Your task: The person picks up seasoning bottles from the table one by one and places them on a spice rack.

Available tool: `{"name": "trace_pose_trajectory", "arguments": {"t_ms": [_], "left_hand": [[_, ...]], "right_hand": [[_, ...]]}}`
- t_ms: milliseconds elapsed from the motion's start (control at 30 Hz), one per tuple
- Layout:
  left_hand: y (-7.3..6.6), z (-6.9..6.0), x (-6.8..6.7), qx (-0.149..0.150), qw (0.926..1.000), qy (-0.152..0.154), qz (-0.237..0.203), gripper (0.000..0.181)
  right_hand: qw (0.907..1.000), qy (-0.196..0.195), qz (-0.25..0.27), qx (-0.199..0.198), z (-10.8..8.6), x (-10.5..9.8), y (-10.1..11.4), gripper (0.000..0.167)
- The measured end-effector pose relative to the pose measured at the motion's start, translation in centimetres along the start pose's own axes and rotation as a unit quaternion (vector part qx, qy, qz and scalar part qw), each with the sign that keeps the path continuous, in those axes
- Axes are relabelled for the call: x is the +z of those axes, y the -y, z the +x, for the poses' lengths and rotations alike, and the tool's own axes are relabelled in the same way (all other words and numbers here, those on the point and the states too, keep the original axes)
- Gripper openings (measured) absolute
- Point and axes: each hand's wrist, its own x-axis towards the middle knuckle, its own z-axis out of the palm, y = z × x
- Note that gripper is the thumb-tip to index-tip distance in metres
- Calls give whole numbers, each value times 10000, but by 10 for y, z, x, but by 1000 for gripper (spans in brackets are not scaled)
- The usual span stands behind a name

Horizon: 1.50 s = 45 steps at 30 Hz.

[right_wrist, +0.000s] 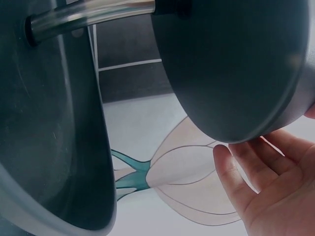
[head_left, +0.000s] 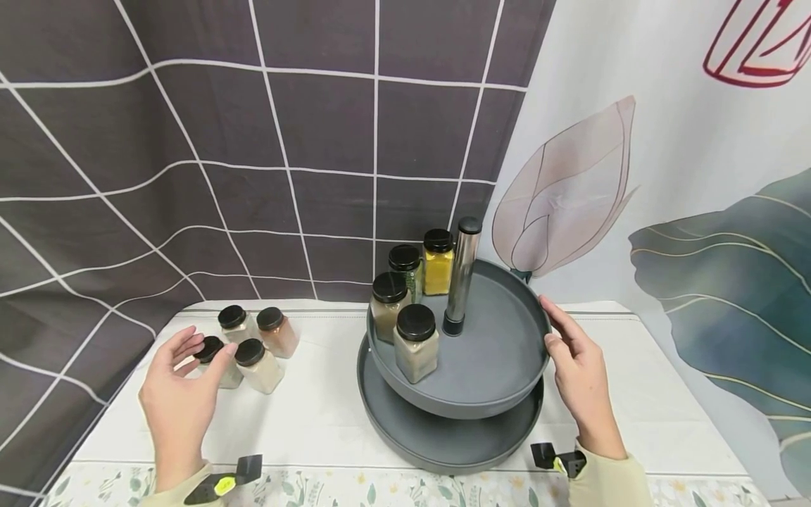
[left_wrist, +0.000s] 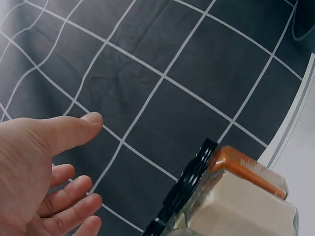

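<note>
An upright jar (head_left: 229, 377) is found at two o'clock from the nearer left hand (head_left: 179, 398), whose fingers are spread wide, nothing held; the upper tray (head_left: 465, 407) is touched at three o'clock by the right hand (head_left: 579, 370), fingers nearly straight

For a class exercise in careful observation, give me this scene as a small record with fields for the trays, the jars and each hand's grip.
Trays: two, round and grey; upper tray above lower tray, metal post between and rising above
On upper tray: yellow jar, green jar, tan jar, pale jar; all black-lidded
On table: four more black-lidded jars, one reddish
Left grip: beside those four, thumb and fingers apart, holding nothing
Right grip: touching upper tray's outer edge
</note>
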Motion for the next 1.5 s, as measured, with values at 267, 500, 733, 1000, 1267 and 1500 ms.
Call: {"name": "trace_pose_trajectory", "arguments": {"t_ms": [267,500,733,1000,1267,1500], "left_hand": [[9,2,0,-235,9996,16,148,58],[22,4,2,-386,9990,89,212,59],[35,5,5,-527,9980,53,337,60],[39,5,7,-718,9961,48,517,60],[46,6,9,-957,9934,182,598,62],[51,7,9,-1082,9909,421,678,64]], "right_hand": [[10000,-5,16,28,0,0,1,48],[9999,-9,160,-51,0,0,1,49],[9997,-21,197,-107,0,0,0,51],[9997,-38,202,-117,0,-1,0,50],[9996,-36,240,-133,1,-1,1,51],[9992,-40,364,-169,1,0,1,52]]}}
